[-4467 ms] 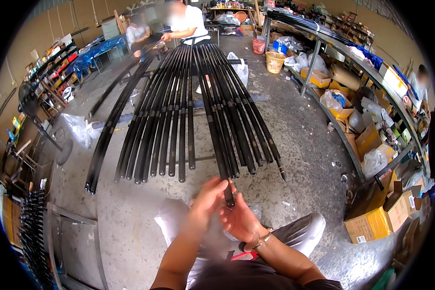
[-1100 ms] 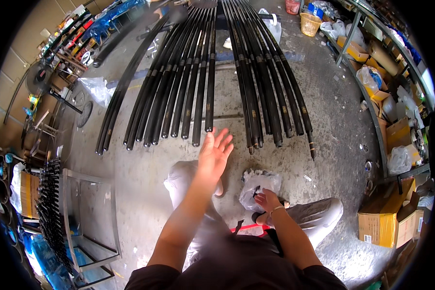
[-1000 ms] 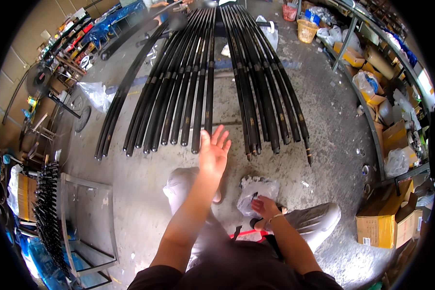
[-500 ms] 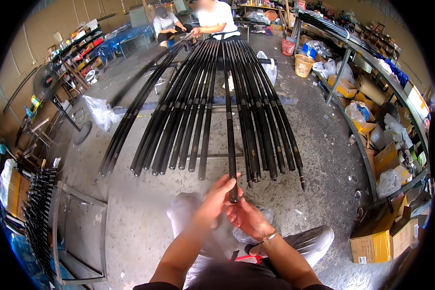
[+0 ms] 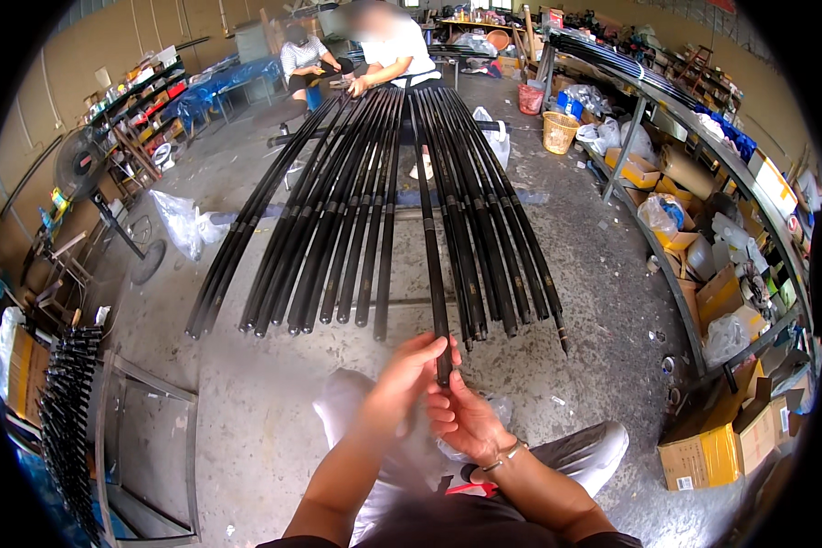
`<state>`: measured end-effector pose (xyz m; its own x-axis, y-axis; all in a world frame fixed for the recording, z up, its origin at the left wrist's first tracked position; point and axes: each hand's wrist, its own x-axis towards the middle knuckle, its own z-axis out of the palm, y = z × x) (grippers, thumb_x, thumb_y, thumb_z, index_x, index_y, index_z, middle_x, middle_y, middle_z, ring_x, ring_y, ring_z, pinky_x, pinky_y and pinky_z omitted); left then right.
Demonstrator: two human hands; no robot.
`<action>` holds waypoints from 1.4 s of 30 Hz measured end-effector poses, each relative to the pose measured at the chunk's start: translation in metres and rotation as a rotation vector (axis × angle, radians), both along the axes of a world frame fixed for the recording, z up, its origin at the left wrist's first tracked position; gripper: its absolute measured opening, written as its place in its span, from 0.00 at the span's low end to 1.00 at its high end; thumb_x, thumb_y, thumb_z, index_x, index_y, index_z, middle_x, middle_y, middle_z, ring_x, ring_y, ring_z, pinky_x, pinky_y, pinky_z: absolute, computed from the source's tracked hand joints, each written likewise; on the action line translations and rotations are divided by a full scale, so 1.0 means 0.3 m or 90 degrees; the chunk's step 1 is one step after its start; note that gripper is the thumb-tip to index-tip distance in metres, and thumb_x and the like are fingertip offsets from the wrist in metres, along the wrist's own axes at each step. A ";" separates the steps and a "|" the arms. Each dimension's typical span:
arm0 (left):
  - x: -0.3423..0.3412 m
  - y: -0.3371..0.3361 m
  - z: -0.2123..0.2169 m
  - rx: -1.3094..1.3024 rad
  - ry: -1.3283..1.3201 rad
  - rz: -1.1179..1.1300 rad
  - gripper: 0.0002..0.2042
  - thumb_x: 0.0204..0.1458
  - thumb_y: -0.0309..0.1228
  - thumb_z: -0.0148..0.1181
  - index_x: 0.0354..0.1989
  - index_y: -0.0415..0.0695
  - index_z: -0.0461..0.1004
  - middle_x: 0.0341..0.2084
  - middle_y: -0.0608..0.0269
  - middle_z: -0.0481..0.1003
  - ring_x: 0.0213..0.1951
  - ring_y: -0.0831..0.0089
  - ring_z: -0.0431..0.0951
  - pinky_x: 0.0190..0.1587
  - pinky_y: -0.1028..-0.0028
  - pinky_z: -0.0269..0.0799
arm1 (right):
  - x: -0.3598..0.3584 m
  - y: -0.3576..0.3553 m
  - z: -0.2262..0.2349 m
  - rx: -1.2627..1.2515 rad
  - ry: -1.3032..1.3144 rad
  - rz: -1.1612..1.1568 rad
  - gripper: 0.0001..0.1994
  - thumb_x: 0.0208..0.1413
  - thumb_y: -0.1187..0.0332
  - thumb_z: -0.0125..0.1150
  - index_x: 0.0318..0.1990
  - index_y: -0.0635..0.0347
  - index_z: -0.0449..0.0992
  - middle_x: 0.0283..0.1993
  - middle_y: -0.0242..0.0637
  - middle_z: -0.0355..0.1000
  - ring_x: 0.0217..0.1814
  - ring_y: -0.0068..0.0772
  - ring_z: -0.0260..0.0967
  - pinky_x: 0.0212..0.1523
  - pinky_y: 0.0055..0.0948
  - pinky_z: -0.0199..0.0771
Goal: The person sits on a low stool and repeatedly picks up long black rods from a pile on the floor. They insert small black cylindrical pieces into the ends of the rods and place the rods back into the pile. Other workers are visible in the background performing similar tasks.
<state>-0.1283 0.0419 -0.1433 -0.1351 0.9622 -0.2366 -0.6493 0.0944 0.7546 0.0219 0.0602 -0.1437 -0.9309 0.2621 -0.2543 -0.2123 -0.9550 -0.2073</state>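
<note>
A long black fishing rod points away from me, its near end between my hands. Around its butt, my left hand closes from the left, with the thumb along the side. Just below and to the right, my right hand has its thumb and curled fingers at the rod's tip end nearest me. More black rods lie fanned out on both sides, a left group and a right group, propped on a cross support. Their near ends stop short of my hands.
Across the rods stands a person in a white shirt; another sits behind in stripes. A fan and a metal frame stand left. Cluttered shelving and a cardboard box line the right.
The rod that slanted blurred at the far left now lies with the left group, near the other person's hands. My hands keep hold of the rod; the view has shifted slightly.
</note>
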 end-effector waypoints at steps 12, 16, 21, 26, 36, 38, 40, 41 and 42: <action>0.022 -0.002 -0.005 0.020 0.059 0.021 0.14 0.55 0.38 0.54 0.40 0.38 0.70 0.29 0.59 0.73 0.26 0.73 0.72 0.23 0.75 0.68 | 0.028 -0.034 0.036 0.006 -0.043 -0.014 0.20 0.60 0.50 0.46 0.38 0.60 0.71 0.28 0.26 0.62 0.27 0.20 0.56 0.25 0.18 0.58; 0.028 0.002 -0.003 0.022 0.043 0.016 0.14 0.55 0.38 0.55 0.40 0.39 0.70 0.29 0.60 0.73 0.26 0.73 0.73 0.26 0.75 0.69 | 0.024 -0.036 -0.010 0.045 -0.026 -0.082 0.24 0.60 0.45 0.42 0.39 0.59 0.71 0.32 0.26 0.64 0.29 0.20 0.57 0.26 0.17 0.58; 0.028 -0.008 0.011 0.006 0.046 0.011 0.14 0.55 0.38 0.55 0.40 0.40 0.71 0.29 0.60 0.73 0.26 0.73 0.72 0.25 0.75 0.69 | 0.032 -0.029 0.024 0.028 -0.037 -0.027 0.20 0.60 0.48 0.45 0.41 0.57 0.70 0.33 0.25 0.64 0.31 0.20 0.58 0.27 0.17 0.59; 0.029 -0.001 -0.006 0.006 0.051 0.007 0.14 0.55 0.38 0.54 0.40 0.40 0.70 0.29 0.60 0.73 0.25 0.74 0.72 0.24 0.77 0.68 | 0.037 -0.028 0.020 0.031 -0.030 -0.027 0.21 0.59 0.47 0.45 0.43 0.57 0.69 0.34 0.26 0.65 0.32 0.20 0.58 0.27 0.16 0.59; 0.029 -0.002 0.005 0.017 0.032 -0.023 0.13 0.56 0.38 0.53 0.41 0.41 0.70 0.29 0.62 0.73 0.26 0.75 0.74 0.23 0.77 0.70 | 0.042 -0.024 0.016 0.024 0.009 -0.006 0.19 0.56 0.50 0.53 0.44 0.54 0.69 0.37 0.26 0.65 0.33 0.18 0.59 0.27 0.15 0.61; 0.039 -0.003 0.006 -0.038 0.059 0.002 0.13 0.56 0.38 0.52 0.41 0.41 0.70 0.29 0.62 0.73 0.27 0.75 0.74 0.24 0.77 0.70 | 0.035 -0.037 0.029 0.056 -0.024 -0.043 0.19 0.57 0.48 0.51 0.44 0.52 0.69 0.38 0.26 0.65 0.33 0.18 0.60 0.27 0.14 0.61; 0.040 -0.011 0.033 -0.079 0.085 0.004 0.13 0.56 0.38 0.52 0.42 0.40 0.70 0.30 0.61 0.73 0.27 0.76 0.73 0.27 0.78 0.71 | 0.033 -0.021 0.011 -0.008 0.044 -0.006 0.19 0.57 0.47 0.50 0.44 0.51 0.69 0.39 0.26 0.65 0.34 0.18 0.60 0.27 0.14 0.61; 0.037 -0.007 0.033 -0.073 0.078 0.004 0.14 0.56 0.38 0.52 0.42 0.40 0.70 0.30 0.61 0.73 0.27 0.76 0.73 0.27 0.78 0.71 | 0.032 -0.015 0.009 -0.038 0.079 0.013 0.19 0.57 0.47 0.49 0.44 0.51 0.69 0.40 0.26 0.65 0.34 0.19 0.61 0.27 0.14 0.62; 0.036 -0.006 0.030 -0.066 0.070 0.004 0.14 0.56 0.38 0.52 0.42 0.40 0.70 0.30 0.60 0.73 0.27 0.76 0.73 0.27 0.78 0.70 | 0.033 -0.015 0.018 -0.016 0.055 -0.014 0.19 0.57 0.46 0.48 0.44 0.50 0.68 0.40 0.26 0.65 0.34 0.18 0.60 0.27 0.14 0.62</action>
